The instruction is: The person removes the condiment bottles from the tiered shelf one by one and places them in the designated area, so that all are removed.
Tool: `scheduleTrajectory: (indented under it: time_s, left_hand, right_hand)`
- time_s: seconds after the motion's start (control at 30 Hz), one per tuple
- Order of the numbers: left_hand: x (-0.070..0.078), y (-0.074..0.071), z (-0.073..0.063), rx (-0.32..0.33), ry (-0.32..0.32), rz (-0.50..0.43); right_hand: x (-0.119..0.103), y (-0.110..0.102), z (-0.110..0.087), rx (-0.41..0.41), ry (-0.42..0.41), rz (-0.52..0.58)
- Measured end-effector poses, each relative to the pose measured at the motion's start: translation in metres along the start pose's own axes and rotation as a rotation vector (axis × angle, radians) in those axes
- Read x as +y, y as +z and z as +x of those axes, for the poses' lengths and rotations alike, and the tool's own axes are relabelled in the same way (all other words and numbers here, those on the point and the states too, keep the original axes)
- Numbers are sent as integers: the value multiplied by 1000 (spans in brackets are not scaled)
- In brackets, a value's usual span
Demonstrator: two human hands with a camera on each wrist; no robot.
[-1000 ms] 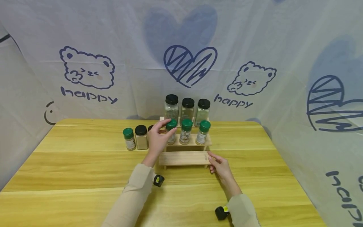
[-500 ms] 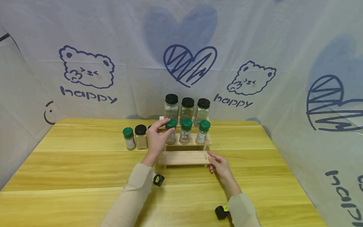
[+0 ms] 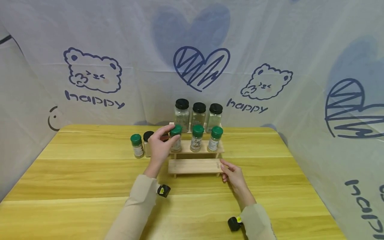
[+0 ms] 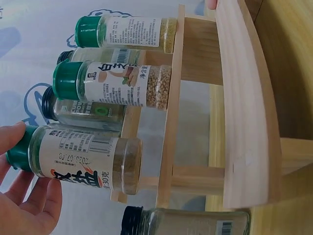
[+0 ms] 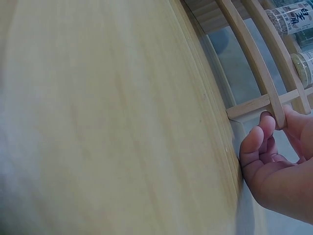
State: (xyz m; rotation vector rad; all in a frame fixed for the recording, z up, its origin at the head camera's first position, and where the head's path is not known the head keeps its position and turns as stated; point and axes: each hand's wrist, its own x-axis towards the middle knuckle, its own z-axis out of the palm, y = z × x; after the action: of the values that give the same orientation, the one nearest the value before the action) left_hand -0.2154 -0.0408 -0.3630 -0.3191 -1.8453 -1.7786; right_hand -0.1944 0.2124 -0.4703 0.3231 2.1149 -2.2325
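Note:
My left hand [image 3: 159, 146] pinches a green-capped spice jar [image 4: 80, 156] by its cap, thumb on one side and fingers on the other. The jar stands upright at the left end of the middle shelf [image 3: 204, 146] in the head view; the left wrist view shows a gap between its base and the board. Two more green-capped spice jars [image 3: 196, 140] stand to its right on that shelf. My right hand [image 3: 235, 178] grips the right end of the wooden rack's lowest board [image 3: 195, 166], with thumb and fingers about its edge in the right wrist view.
Three black-capped jars [image 3: 199, 116] line the rack's top shelf. On the table [image 3: 90, 176] left of the rack stand a green-capped jar [image 3: 137, 146] and black-capped jars [image 3: 147, 136], partly hidden by my left hand. A printed cloth [image 3: 144, 66] hangs behind.
My left hand has shifted a little left with the green-capped spice jar, widening the gap to the middle jar. My right hand has stayed on the rack.

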Motion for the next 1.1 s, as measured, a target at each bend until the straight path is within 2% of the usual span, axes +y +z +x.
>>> scheduleTrajectory:
  time_s: [0.1, 0.2, 0.53, 0.77, 1.1]
  left_hand:
    - [12, -5, -4, 1, -10, 1]
    - [17, -9, -6, 3, -22, 18]
    - [15, -20, -11, 20, -45, 33]
    - [13, -26, -14, 27, -25, 21]
    - [11, -34, -16, 56, -39, 14]
  right_hand:
    - [0, 0, 0, -3, -1, 3]
    - [0, 0, 0, -3, -4, 7]
    - [2, -1, 1, 8, 0, 8]
    - [3, 0, 1, 8, 5, 1]
    - [2, 1, 2, 17, 8, 7]
